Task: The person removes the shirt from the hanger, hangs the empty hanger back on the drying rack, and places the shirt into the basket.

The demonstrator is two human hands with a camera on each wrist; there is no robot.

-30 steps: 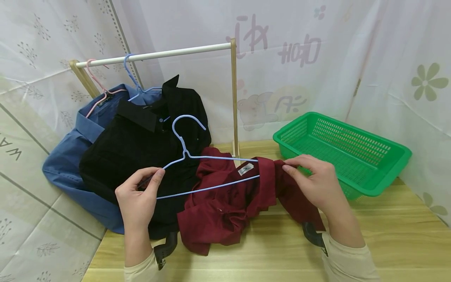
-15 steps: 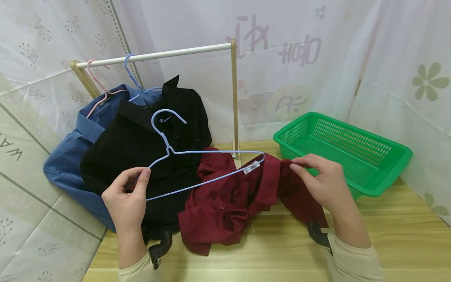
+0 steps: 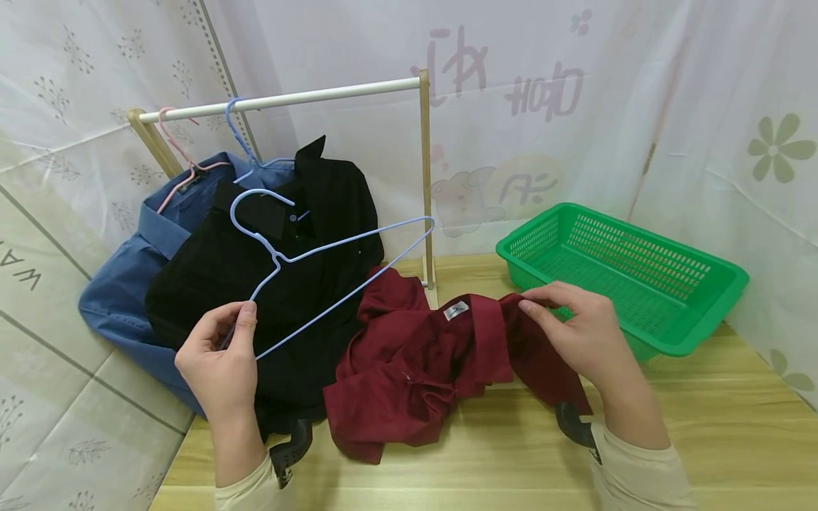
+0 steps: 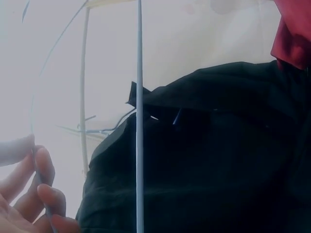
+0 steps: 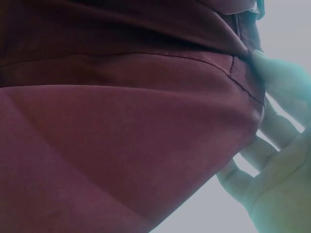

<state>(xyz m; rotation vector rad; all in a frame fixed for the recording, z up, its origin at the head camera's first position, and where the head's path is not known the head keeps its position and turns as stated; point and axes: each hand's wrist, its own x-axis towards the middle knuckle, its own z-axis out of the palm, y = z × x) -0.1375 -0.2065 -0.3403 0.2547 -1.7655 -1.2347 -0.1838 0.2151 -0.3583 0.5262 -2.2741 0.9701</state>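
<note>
My left hand [image 3: 220,358] pinches one end of a light blue clothes hanger [image 3: 339,245], thumb against fingers. The hanger is tilted, its hook up and its free end pointing up and right, apart from the dark red shirt [image 3: 409,383]. In the left wrist view the fingers curl round the thin wire and the hanger's lower bar [image 4: 140,145] crosses upright. My right hand [image 3: 578,326] pinches the red shirt near its collar [image 3: 492,341], where a white label shows. The rest of that shirt lies crumpled on the table. In the right wrist view red cloth [image 5: 126,136] hangs from the thumb and fingers.
A rack with a white rail [image 3: 332,92] and wooden posts stands at the back left. On it hang a blue shirt [image 3: 121,298] on a pink hanger and a black shirt [image 3: 211,284]. A green basket [image 3: 639,284] sits at the right on the wooden table [image 3: 486,461].
My left hand has moved left with the hanger, whose free end has come out of the red shirt's collar and swung up. The right hand still pinches the shirt, almost in place.
</note>
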